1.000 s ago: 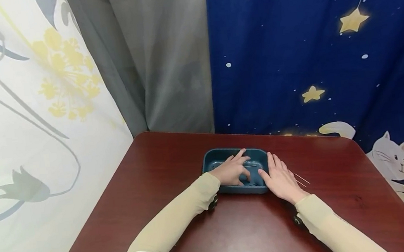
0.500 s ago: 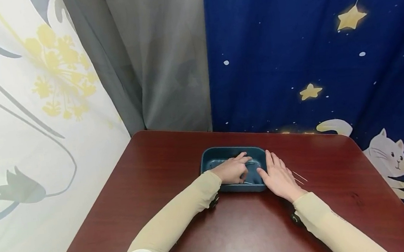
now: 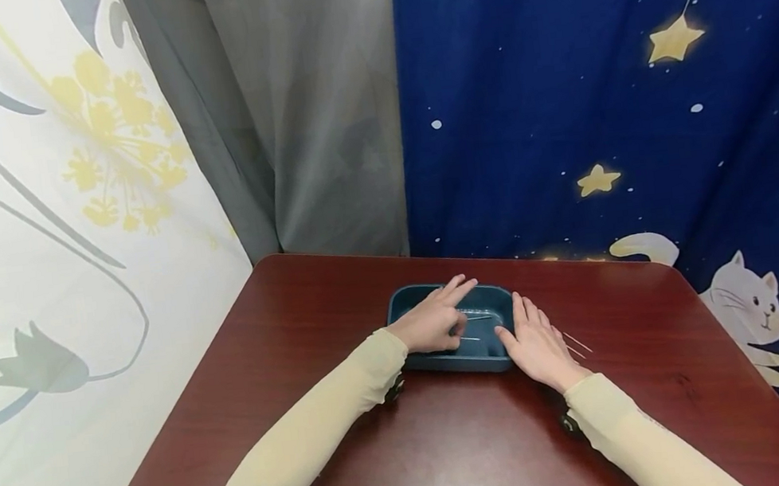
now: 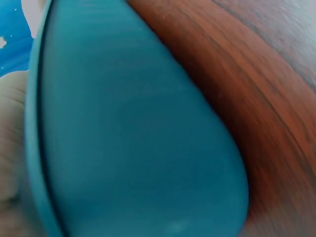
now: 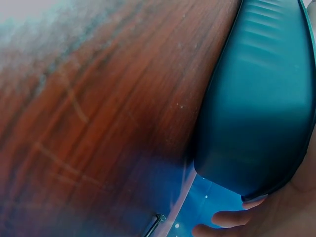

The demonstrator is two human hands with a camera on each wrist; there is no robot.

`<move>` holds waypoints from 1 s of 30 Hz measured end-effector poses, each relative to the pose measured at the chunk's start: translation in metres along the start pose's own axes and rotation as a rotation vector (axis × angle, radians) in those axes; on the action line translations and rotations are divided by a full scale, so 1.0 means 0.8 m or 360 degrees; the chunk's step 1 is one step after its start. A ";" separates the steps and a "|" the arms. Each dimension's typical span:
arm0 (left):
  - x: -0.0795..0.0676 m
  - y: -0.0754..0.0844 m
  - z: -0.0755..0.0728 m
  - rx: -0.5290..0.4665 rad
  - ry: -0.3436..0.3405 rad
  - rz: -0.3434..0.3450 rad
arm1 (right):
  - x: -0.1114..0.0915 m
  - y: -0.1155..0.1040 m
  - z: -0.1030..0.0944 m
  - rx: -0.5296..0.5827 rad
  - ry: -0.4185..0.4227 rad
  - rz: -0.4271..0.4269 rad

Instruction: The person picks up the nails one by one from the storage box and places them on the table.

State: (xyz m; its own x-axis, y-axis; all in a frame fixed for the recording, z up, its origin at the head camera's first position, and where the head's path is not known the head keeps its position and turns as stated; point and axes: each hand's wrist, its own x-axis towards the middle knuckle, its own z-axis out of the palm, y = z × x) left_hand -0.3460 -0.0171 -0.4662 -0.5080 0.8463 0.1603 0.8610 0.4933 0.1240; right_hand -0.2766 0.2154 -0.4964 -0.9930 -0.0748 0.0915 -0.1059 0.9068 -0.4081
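Observation:
A dark teal plastic bin [image 3: 464,364] sits on the table. Over its left half, my left hand [image 3: 428,325] has its thumb and index finger curled together, the other fingers extended. A thin metal nail [image 3: 471,339] sticks out from that pinch. Another thin rod [image 3: 479,318] lies on the bin floor. My right hand [image 3: 540,350] lies with straight fingers along the bin's right rim, the thumb over the edge. In the left wrist view the bin's outer wall [image 4: 133,123] fills most of the picture. The right wrist view shows my right fingers [image 5: 229,218] around the bin's end.
Two thin metal rods [image 3: 577,343] lie on the table just right of my right hand; one shows a round, nail-like head [image 5: 160,217] in the right wrist view. The reddish-brown table [image 3: 386,468] surrounds the bin. Grey and star-printed curtains [image 3: 525,99] hang behind it.
My left hand has closed its thumb and index finger near the bin's front wall, then risen and shifted left with the nail. My right hand stays on the rim.

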 end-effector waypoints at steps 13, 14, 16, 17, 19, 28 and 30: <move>-0.053 -0.010 -0.027 -0.0073 0.0084 -0.0261 | -0.005 0.001 0.008 0.0006 -0.0003 -0.0003; -0.056 -0.011 -0.029 -0.0064 0.0096 -0.0279 | -0.005 0.001 0.008 0.0005 -0.0008 -0.0004; -0.065 -0.012 -0.034 -0.0046 0.0120 -0.0314 | -0.004 0.001 0.008 0.0001 -0.0019 -0.0009; -0.069 -0.014 -0.036 -0.0038 0.0134 -0.0329 | -0.004 0.001 0.007 -0.0004 -0.0020 -0.0014; -0.078 -0.017 -0.042 -0.0047 0.0158 -0.0357 | -0.003 0.001 0.006 -0.0011 -0.0022 -0.0020; -0.121 -0.039 -0.056 -0.0053 0.0204 -0.0502 | -0.002 0.006 -0.008 -0.0079 0.0002 -0.0043; -0.130 -0.046 -0.055 -0.0050 0.0205 -0.0541 | -0.003 0.008 -0.011 -0.0107 0.0006 -0.0060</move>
State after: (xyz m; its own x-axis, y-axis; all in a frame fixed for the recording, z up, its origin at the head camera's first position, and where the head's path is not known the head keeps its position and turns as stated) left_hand -0.3256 -0.1320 -0.4447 -0.7659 0.6018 0.2263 0.6421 0.7341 0.2210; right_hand -0.2745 0.2249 -0.4914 -0.9881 -0.1079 0.1093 -0.1393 0.9291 -0.3425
